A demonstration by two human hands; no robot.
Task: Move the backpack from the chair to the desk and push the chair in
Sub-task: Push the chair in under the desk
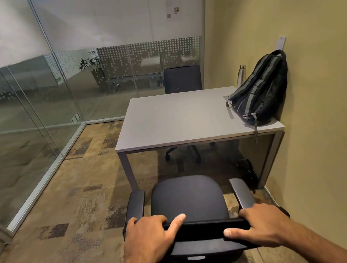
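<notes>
Fingers (150, 220) of the left hand (145, 239) were curled over the top edge of the chair's backrest (204, 227) at the lower centre of the frame, thumb stretched along the near face — a closed grip on the rail rather than a flat palm, which would suit steering as well as shoving. Left of the hand lay only patterned carpet (69, 206) and the glass partition (27, 114) running up the left side, so nothing crowded that flank.

Moving right, the chair (188, 198) stood squarely facing the desk (177, 118), its empty seat well short of the desk's near edge and roughly lined up with the gap between the legs. Its two armrests pointed forward; whether they would pass under the tabletop could not be judged from this view. A second chair (182, 79) sat tucked at the far side.

Further right, the right hand (262, 227) mirrored the left, fingers wrapped over the same rail and thumb pressed on its near face — the even two-handed hold likely meant to keep the castors tracking straight.

At the right of the frame the backpack (260, 90) already rested on the desk's right end, leaning against the yellow wall (312, 74) for support, one strap dangling over the near edge. A metal bottle (241, 76) stood just behind it. Only the push seemed left.
</notes>
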